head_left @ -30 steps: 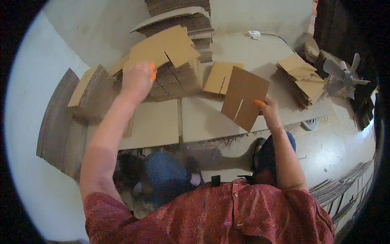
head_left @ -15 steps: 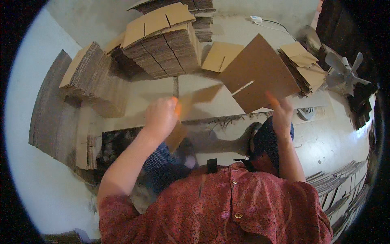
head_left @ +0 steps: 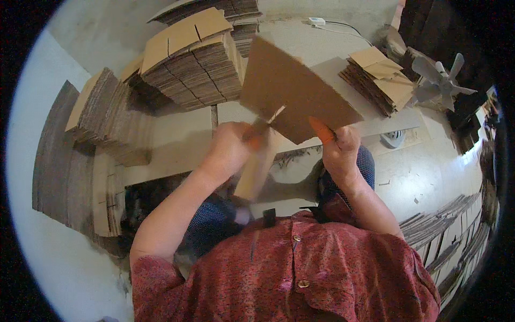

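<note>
In my right hand (head_left: 341, 151) is a brown cardboard sheet (head_left: 295, 88) with a pale slot cut in its lower edge. Its thumb lies on the face; the other fingers are behind the board. My left hand (head_left: 229, 144) is closed on a narrower cardboard piece (head_left: 255, 174), which hangs down edge-on and is blurred. The two pieces meet or overlap near the sheet's slot; whether they are joined I cannot tell. Something orange covers fingertips on both hands.
A tall stack of slotted cardboard (head_left: 193, 67) stands behind my left hand, with more stacks (head_left: 104, 115) at left. A loose pile (head_left: 378, 80) and a bladed fan (head_left: 445, 80) are at back right. Thin cardboard dividers (head_left: 440, 228) lie at lower right.
The sheet in my right hand has swung left toward my left hand. My left hand has moved right with its narrower piece, bringing the two pieces together. The view has shifted slightly.
</note>
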